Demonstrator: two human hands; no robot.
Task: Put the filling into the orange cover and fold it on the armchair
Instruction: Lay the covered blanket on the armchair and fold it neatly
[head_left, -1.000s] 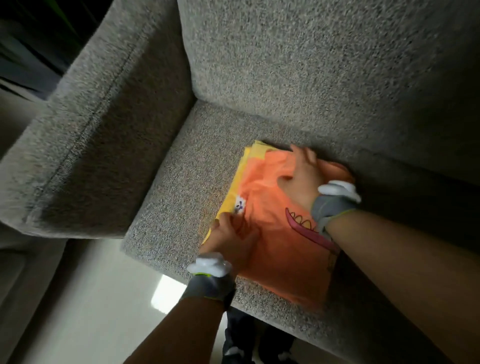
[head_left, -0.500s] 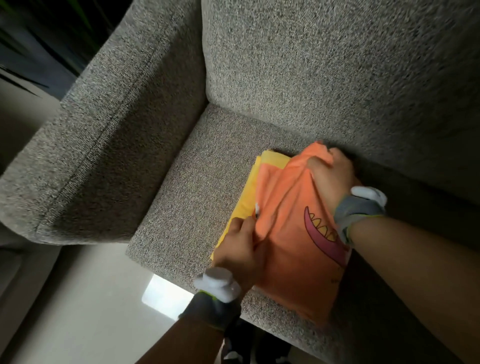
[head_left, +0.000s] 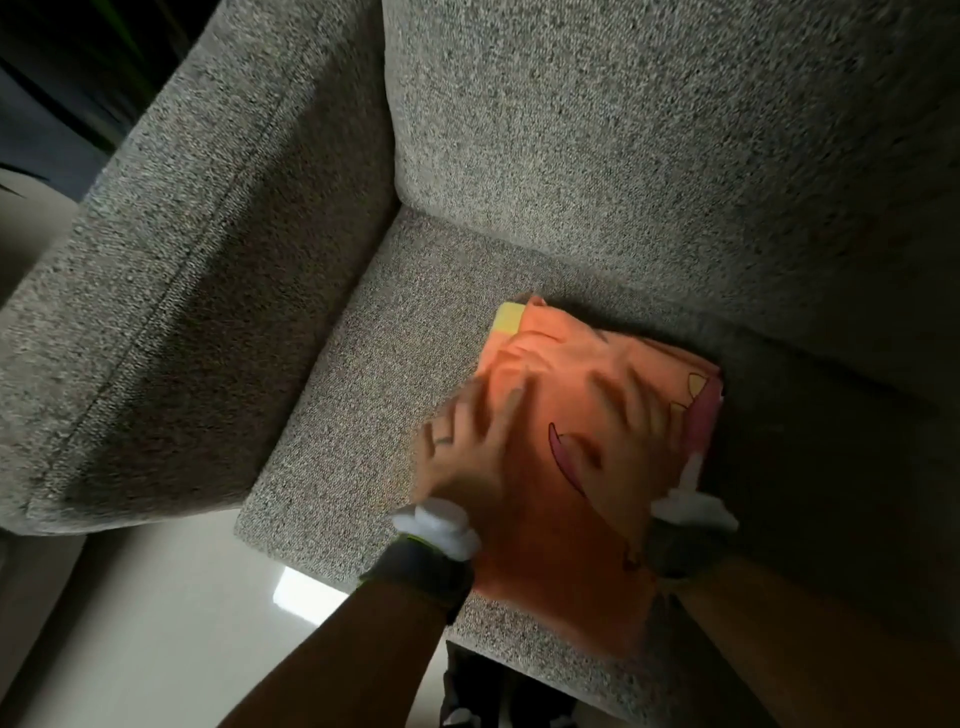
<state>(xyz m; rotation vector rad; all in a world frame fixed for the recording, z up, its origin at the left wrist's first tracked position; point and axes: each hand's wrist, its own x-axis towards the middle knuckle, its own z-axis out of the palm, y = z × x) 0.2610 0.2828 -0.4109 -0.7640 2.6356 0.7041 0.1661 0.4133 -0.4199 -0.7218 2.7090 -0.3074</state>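
The orange cover (head_left: 566, 561), printed with a pink cartoon mouth, lies folded on the grey armchair seat (head_left: 374, 395). A small corner of the yellow filling (head_left: 510, 318) sticks out at its far left edge. My left hand (head_left: 470, 447) lies flat with fingers spread on the cover's left side. My right hand (head_left: 631, 436) rests flat on the cover's right half, fingers apart and blurred by motion. Neither hand grips the cloth. Both wrists wear a dark band with a white piece on it.
The armrest (head_left: 171, 291) rises at the left and the backrest (head_left: 649, 135) stands behind the cover. Pale floor (head_left: 130, 634) shows below the seat's front edge. My shoes (head_left: 467, 712) are visible under the seat front.
Both hands let go of the cover's edges and now press flat on top of it. The orange cloth now hides nearly all of the yellow filling.
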